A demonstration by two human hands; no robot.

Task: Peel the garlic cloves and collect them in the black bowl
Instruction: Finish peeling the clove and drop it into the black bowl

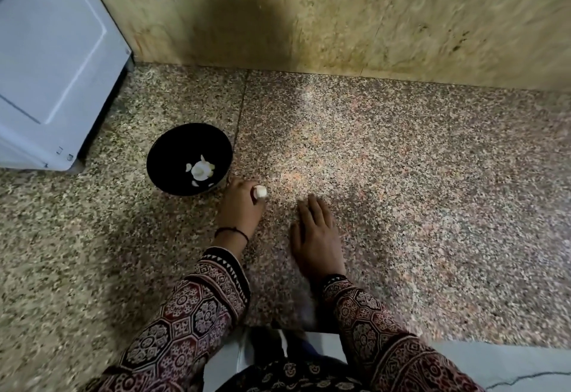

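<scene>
I noted left hand (239, 208) pinching a clove (260, 191) just beside the bowl (173, 144), probably poised to drop it among garlic (200, 170) inside; right hand (315, 231) lay flat, released, steadying on counter (401, 175).

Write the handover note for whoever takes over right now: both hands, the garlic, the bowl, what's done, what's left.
Left hand: pinches a white garlic clove, just right of the round black bowl.
Right hand: fingers straight, flat on the speckled stone surface, holding nothing.
Done: a few pale cloves lie in the bowl.
Left: the held clove is not yet in the bowl. Whether any skin remains on it cannot be told; check it, then drop it in. No other loose garlic shows on the surface.
</scene>
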